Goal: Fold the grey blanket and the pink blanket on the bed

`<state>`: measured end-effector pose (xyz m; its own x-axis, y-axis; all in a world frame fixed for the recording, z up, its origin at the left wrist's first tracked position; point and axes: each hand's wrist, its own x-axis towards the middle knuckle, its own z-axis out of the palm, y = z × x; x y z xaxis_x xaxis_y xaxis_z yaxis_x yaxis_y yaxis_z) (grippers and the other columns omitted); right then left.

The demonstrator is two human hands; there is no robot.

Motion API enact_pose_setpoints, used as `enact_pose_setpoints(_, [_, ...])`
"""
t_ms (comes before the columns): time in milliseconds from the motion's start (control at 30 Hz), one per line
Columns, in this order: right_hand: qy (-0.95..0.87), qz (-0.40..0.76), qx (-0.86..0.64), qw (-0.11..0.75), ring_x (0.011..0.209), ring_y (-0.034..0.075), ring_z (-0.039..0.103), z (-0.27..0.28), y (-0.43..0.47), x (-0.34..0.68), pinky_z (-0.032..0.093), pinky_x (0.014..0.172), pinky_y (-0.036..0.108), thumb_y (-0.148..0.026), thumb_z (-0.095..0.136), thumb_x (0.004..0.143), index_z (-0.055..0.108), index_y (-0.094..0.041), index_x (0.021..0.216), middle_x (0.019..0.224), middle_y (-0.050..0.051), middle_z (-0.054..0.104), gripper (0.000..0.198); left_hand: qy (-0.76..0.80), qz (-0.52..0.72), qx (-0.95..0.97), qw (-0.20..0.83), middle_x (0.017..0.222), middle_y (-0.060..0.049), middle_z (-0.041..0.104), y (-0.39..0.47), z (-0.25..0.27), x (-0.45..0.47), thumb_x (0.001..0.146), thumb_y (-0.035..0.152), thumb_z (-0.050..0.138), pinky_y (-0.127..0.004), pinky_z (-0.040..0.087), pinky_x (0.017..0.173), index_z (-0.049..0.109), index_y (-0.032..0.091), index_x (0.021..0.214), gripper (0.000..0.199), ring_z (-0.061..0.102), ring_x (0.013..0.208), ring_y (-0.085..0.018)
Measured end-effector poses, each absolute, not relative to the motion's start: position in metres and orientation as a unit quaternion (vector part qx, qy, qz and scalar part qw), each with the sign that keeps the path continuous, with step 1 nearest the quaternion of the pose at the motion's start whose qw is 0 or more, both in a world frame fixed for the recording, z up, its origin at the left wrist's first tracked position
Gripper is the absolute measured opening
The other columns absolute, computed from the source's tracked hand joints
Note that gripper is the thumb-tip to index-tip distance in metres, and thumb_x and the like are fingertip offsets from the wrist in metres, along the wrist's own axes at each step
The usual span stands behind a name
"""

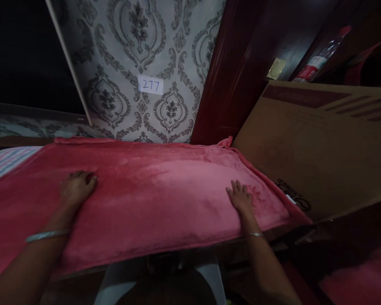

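Note:
A plush pink-red blanket (165, 203) lies spread over a long surface in front of me, its edges reaching the wall side and the near edge. On its left part rests my left hand (78, 186), fingers slightly bent and thumb apart, palm down. My right hand (240, 197) lies flat near the blanket's right end, fingers spread on the pile. Neither hand grips anything. At the far right corner the blanket's edge is bunched up. A paler patch runs across its middle and right.
A large cardboard box (324, 148) stands against the right end, with a plastic bottle (313, 67) behind it. Striped cloth (9, 159) shows at the left. A dark screen (28, 55) and a paper marked 277 (150, 84) are at the wall. A white stool (117, 281) is below.

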<state>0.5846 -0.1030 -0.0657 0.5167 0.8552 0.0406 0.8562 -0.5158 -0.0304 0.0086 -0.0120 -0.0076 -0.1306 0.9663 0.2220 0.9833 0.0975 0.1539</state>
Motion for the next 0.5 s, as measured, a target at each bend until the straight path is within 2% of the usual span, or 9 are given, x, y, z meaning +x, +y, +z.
enact_pose_setpoints(167, [-0.465, -0.026, -0.885, 0.01, 0.146, 0.031, 0.025, -0.081, -0.128, 0.613, 0.029, 0.113, 0.053, -0.048, 0.018, 0.1, 0.023, -0.019, 0.158, 0.162, 0.011, 0.025, 0.065, -0.743, -0.147, -0.653, 0.018, 0.124, -0.018, 0.063, -0.019, -0.009, 0.007, 0.097, 0.034, 0.025, -0.034, 0.041, 0.1, 0.06, 0.001, 0.125, 0.055, 0.056, 0.112, -0.023])
enact_pose_setpoints(400, [-0.473, -0.048, -0.88, 0.018, 0.144, 0.033, 0.03, -0.086, -0.127, 0.61, 0.032, 0.11, 0.053, -0.048, 0.02, 0.099, 0.028, -0.018, 0.157, 0.16, 0.012, 0.03, 0.065, -0.753, -0.121, -0.647, 0.016, 0.119, -0.019, 0.067, -0.013, -0.013, 0.013, 0.093, 0.031, 0.031, -0.034, 0.044, 0.097, 0.065, 0.003, 0.119, 0.051, 0.06, 0.111, -0.027])
enact_pose_setpoints(500, [-0.479, -0.059, -0.876, 0.021, 0.142, 0.033, 0.032, -0.089, -0.128, 0.612, 0.034, 0.109, 0.052, -0.048, 0.019, 0.099, 0.03, -0.017, 0.156, 0.16, 0.012, 0.03, 0.066, -0.721, -0.116, -0.683, 0.02, 0.135, -0.018, 0.059, -0.014, -0.016, 0.037, 0.093, 0.035, 0.033, -0.038, 0.039, 0.108, 0.059, 0.008, 0.132, 0.054, 0.053, 0.127, -0.029])
